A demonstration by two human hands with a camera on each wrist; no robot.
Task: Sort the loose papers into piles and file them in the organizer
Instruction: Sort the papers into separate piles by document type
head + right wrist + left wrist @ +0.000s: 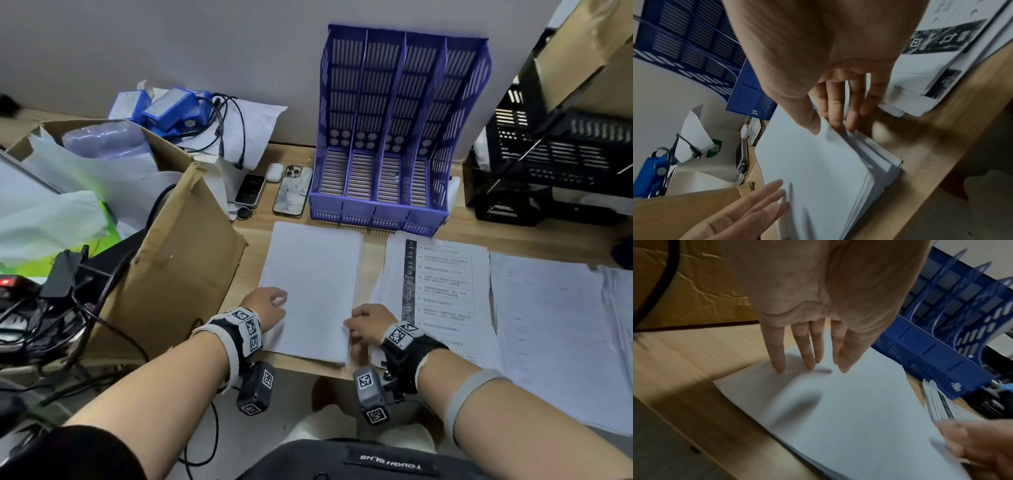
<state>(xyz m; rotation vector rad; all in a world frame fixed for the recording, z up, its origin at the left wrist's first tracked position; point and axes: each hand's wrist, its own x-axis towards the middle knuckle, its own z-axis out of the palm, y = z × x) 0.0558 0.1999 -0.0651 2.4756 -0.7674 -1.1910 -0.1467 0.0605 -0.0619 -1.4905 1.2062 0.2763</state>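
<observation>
A stack of blank white paper [315, 274] lies on the wooden desk in front of the blue four-slot organizer [394, 214], whose slots stand empty. My left hand [270, 303] rests with straight fingertips [780, 368] on the stack's left edge [849, 402]. At the right edge, my right hand [363, 322] has its thumb [812, 125] on top and fingers against the side, pinching the upper sheets [807, 162], which fan slightly. A printed pile [442, 284] with a dark strip lies just right of that hand.
Another pile of pale sheets [548, 325] spreads at the far right. An open cardboard box [178, 257] crowds the left. Two phones [294, 192] and an earbud case [275, 171] lie left of the organizer. Black crates [548, 154] stand at the back right.
</observation>
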